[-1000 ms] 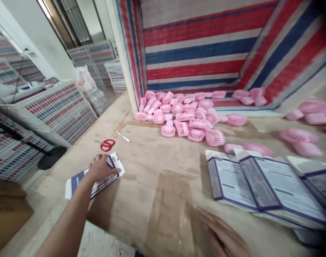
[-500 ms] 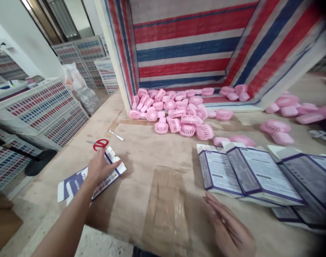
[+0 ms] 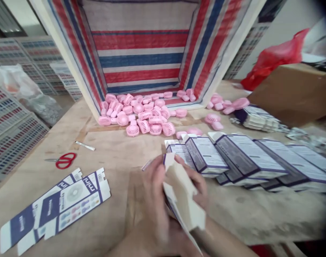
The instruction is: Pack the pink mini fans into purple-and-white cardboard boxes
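Between my two hands, near the front of the table, is a partly opened carton (image 3: 183,191), its white inside facing me and its end flaps loose. My left hand (image 3: 155,191), blurred by motion, grips its left side. Around the far right side wrap the fingers of my right hand (image 3: 196,180). Flat printed cartons (image 3: 72,203) lie overlapping on the left, showing a picture of a mini fan. Just beyond my hands a row of formed cartons (image 3: 248,157) leans together on the right.
Pink mini fans (image 3: 154,128) are heaped before and inside a crate lined with striped sheeting (image 3: 141,59). Red-handled scissors (image 3: 66,160) and a white pen-like item (image 3: 85,145) lie left. A brown cardboard box (image 3: 291,94) and red plastic bag (image 3: 276,59) stand back right.
My left hand has taken a carton from the flat pile on the left to the middle, where both hands now hold it partly opened. The view has turned right.
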A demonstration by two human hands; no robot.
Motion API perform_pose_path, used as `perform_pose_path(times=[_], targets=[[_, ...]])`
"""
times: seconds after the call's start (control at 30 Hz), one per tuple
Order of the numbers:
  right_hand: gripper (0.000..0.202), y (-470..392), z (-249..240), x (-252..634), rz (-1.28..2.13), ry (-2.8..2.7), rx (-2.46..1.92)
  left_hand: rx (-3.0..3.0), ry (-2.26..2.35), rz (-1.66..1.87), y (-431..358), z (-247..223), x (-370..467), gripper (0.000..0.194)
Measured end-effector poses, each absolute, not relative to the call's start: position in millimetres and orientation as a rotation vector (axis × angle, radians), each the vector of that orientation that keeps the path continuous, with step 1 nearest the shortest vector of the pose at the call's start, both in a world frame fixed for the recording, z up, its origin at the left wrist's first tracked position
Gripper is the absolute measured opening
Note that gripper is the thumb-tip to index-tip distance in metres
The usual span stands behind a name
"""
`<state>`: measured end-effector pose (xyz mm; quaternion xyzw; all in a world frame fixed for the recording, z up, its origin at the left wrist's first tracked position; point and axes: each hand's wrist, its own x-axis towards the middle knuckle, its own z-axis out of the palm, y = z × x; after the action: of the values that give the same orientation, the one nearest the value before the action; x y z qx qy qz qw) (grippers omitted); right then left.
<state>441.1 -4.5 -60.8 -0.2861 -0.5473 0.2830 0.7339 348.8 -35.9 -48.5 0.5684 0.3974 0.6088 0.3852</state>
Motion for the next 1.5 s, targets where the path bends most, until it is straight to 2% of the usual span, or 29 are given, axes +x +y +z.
perform_pose_path(times=[0.07,0.1,0.23,0.27,0.37,0.4,0.47,0.53,0.63,0.77,0.87,1.0,1.13,1.23,1.3,1.37,1.5], targets=[[0.026,-6.2,-61.8,446.0,0.556,-1.237,-0.658,1.613,0.916,1.459,-33.5,-45.2,340.7,0.063],[0.026,-7.3,-63.3,448.3,0.518,-1.256,-0.666,1.711,0.859,1.396,-29.2,-41.0,333.3,0.062],[0.028,-8.4,-65.7,453.1,0.460,-1.382,-0.652,1.894,0.805,1.174,-4.9,-21.6,305.2,0.084],[0.030,-7.6,-65.0,452.9,0.467,-1.375,-0.647,1.901,0.836,1.199,0.0,-18.3,302.1,0.077],[0.035,-5.9,-63.6,450.2,0.479,-1.267,-0.605,1.825,0.978,1.447,6.2,-13.2,303.7,0.021],[0.037,-6.3,-64.1,449.2,0.473,-1.260,-0.582,1.775,1.029,1.540,5.3,-12.3,306.8,0.013],[0.039,-8.7,-66.8,448.3,0.421,-1.302,-0.548,1.732,1.046,1.609,0.1,-11.2,314.3,0.015],[0.039,-11.4,-69.6,449.5,0.378,-1.328,-0.586,1.710,0.923,1.503,-7.5,-11.2,321.2,0.018],[0.037,-11.6,-68.8,454.1,0.335,-1.285,-0.658,1.513,0.745,1.325,-15.1,-15.8,326.3,0.035],[0.040,-8.4,-57.6,458.1,0.278,-1.414,-0.642,1.568,0.766,1.384,-11.2,-28.7,324.4,0.035],[0.040,-10.7,-50.7,456.7,0.258,-1.508,-0.636,1.474,0.649,1.410,-4.7,-34.8,321.7,0.016],[0.042,-16.6,-50.6,454.1,0.238,-1.565,-0.679,1.360,0.677,1.380,0.9,-33.4,322.9,0.004],[0.048,-19.7,-58.2,453.7,0.231,-1.562,-0.741,1.463,0.861,1.378,-4.0,-29.7,326.4,0.017],[0.049,-21.4,-66.7,451.9,0.215,-1.569,-0.733,1.374,0.896,1.418,-12.3,-33.6,324.8,0.017],[0.047,-22.5,-72.5,449.2,0.212,-1.603,-0.729,1.199,0.823,1.426,-16.7,-40.3,322.0,0.018],[0.044,-23.0,-77.5,445.9,0.223,-1.631,-0.724,0.970,0.836,1.462,-19.4,-48.3,319.3,0.027],[0.036,-23.6,-86.1,444.1,0.214,-1.658,-0.713,0.562,1.127,1.331,-24.0,-60.8,312.9,0.036]])
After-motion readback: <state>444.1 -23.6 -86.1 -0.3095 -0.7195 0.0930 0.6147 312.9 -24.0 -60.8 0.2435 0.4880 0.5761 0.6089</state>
